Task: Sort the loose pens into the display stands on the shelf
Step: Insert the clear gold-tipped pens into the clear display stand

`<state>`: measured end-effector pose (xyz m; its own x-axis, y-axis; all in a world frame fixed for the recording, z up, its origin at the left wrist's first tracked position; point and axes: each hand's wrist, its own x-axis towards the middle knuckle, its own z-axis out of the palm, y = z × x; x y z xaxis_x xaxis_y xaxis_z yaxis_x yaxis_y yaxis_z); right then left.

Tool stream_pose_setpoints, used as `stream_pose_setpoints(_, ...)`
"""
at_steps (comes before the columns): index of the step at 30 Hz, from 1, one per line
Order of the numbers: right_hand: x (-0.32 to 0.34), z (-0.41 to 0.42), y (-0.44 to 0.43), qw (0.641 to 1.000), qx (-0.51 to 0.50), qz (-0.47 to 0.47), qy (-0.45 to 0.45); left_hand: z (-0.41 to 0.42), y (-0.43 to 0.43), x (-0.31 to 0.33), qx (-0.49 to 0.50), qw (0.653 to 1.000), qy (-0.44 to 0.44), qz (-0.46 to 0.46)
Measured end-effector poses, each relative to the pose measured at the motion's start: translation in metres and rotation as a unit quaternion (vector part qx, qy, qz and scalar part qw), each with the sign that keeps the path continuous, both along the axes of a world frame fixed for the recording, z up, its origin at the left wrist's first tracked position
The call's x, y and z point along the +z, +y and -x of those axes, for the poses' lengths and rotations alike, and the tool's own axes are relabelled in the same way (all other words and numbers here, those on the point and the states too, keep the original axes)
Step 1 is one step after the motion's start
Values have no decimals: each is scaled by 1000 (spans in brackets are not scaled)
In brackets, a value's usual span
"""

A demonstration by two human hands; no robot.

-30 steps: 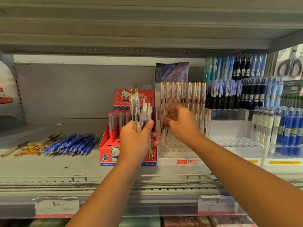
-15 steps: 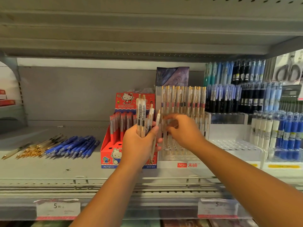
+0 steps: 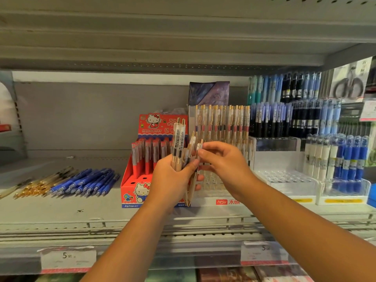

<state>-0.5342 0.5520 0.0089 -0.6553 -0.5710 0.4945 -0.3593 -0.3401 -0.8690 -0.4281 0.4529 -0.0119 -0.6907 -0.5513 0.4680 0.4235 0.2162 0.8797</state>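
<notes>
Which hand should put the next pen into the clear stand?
Right. The right hand pinches one pen by its top and sits in front of the clear stand; the left hand is full, gripping the bundle.

Grey metal shelf (image 3: 61, 212), scuffed, with a dark mark left of centre. Plain grey back panel (image 3: 81, 119) behind it, in shade. The upper shelf's ribbed underside (image 3: 162, 37) fills the top of the frame, with a row of holes along the very top. Wire rail (image 3: 101, 224) along the front edge. Below it are two price tags, lower left (image 3: 68, 258) and lower right (image 3: 264, 254). Slotted upright (image 3: 16, 110) at far left. Packed scissors (image 3: 349, 86) hang upper right.
</notes>
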Motion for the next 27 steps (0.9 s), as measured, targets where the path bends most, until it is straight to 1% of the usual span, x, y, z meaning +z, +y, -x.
stream_pose_setpoints(2,-2,0,2,1000,-4,10,-1,0,0,0,4,1000,-5,4)
stream_pose_setpoints(5,-3,-2,4,1000,-19,1,8,1,0,0,12,1000,-10,22)
stream_pose_setpoints(10,3,1,6,1000,-27,-2,-15,4,-1,-1,40,998,-13,37)
stream_pose_setpoints(14,16,9,11,998,-63,15,2,4,-1,1,33,999,-1,-25)
stream_pose_setpoints(20,31,20,16,988,-117,48,83,4,-3,1,49,998,15,-35)
stream_pose_setpoints(23,31,24,15,986,-124,65,91,4,-2,2,56,997,20,-47)
stream_pose_setpoints(27,26,29,6,983,-143,47,108,3,-1,2,59,996,23,-61)
